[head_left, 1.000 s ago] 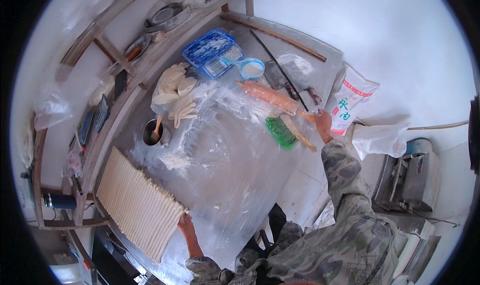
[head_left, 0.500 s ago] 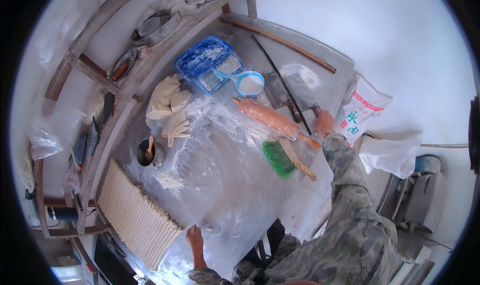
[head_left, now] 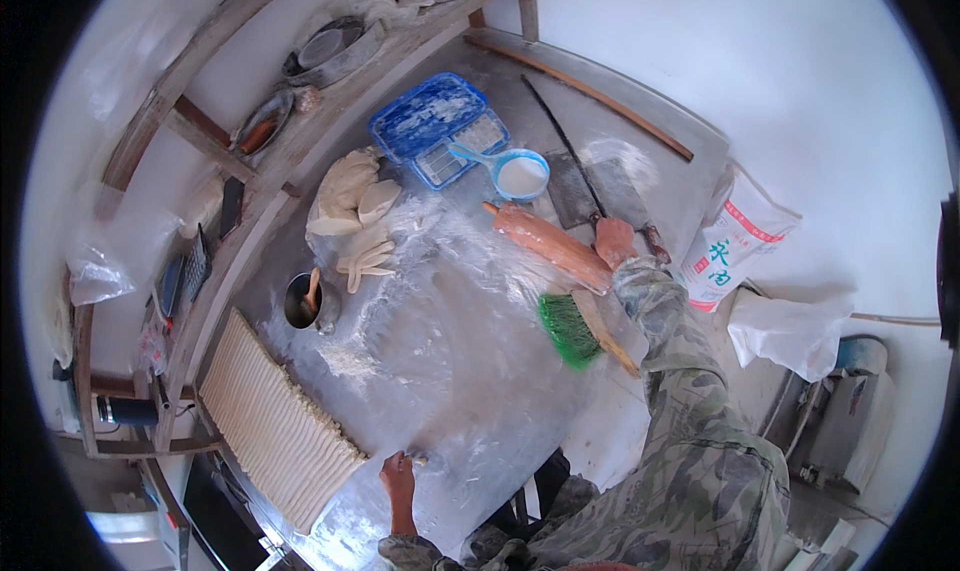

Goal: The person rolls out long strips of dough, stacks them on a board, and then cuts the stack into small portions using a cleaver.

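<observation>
A floured metal surface (head_left: 480,356) fills the corner of a white-walled room, and toward its far right side lie flat, cleaver-like blades (head_left: 572,193). The right grip (head_left: 615,241) is over their handle end, just beside a dark handle (head_left: 656,244) that shows past it; whether it is clamped on a handle, on the black rod (head_left: 553,117) crossing the blades, or only resting there, I cannot tell. The blades should handle as stiff and fairly heavy, possibly slick with flour, so the handle is the place to take hold, well off the edge. Just beside them lies the rolling pin (head_left: 550,245), with a green-bristled brush (head_left: 570,333) nearer the person and a blue ladle (head_left: 522,177) of white powder farther off, against a blue case (head_left: 428,121). Farther left are pale dough lumps (head_left: 350,191) and a metal cup (head_left: 329,317). Near the front edge, the left grip (head_left: 397,476) has its fingers curled together, between a small dough scrap (head_left: 420,462) and a ridged sheet of dough strips (head_left: 280,426), which looks soft and easily stretched.
</observation>
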Demonstrator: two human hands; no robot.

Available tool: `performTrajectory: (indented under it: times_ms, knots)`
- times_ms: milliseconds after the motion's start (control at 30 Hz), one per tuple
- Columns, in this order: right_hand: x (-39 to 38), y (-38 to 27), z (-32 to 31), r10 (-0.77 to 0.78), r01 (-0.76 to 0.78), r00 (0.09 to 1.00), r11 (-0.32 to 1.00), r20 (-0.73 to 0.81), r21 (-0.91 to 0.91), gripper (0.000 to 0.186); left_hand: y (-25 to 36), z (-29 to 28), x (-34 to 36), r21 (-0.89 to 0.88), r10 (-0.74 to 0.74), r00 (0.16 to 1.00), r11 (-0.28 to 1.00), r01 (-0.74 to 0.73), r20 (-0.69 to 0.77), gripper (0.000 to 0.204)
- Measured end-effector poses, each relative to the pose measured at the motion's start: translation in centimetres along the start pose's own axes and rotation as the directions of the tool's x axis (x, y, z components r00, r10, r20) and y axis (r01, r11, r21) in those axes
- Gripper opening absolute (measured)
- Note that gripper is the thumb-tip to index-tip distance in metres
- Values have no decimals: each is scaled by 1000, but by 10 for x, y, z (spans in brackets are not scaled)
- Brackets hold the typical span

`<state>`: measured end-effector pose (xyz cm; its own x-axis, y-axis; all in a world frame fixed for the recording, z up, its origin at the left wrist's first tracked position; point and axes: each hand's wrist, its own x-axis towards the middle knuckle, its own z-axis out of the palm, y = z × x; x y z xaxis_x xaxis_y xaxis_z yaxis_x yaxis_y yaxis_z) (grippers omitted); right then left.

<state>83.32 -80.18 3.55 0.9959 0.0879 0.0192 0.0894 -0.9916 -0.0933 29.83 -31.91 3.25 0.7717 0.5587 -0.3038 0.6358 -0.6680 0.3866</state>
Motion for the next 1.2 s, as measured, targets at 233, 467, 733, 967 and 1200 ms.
performTrajectory:
  times_ms: [233,467,733,967,1200]
  knots:
    - [1,-29,21,104,-72,988,962,-110,263,25,-57,-9,-28,53,99,981,994,-91,-169,31]
    - [27,61,-51,-523,134,808,611,271,781,21,-59,-30,-33,-37,6,969,999,-15,-248,28]
    - [-80,87,-99,-152,221,974,507,-167,833,28,-85,-48,-27,-152,-81,955,988,39,-285,27]
    - [-290,-54,-189,225,-80,974,243,24,967,24,-134,-64,-7,-265,-48,951,964,-36,-305,28]
    - [-421,-301,-150,-127,-388,892,280,434,878,20,-165,-124,27,-428,71,951,881,-201,-299,27]
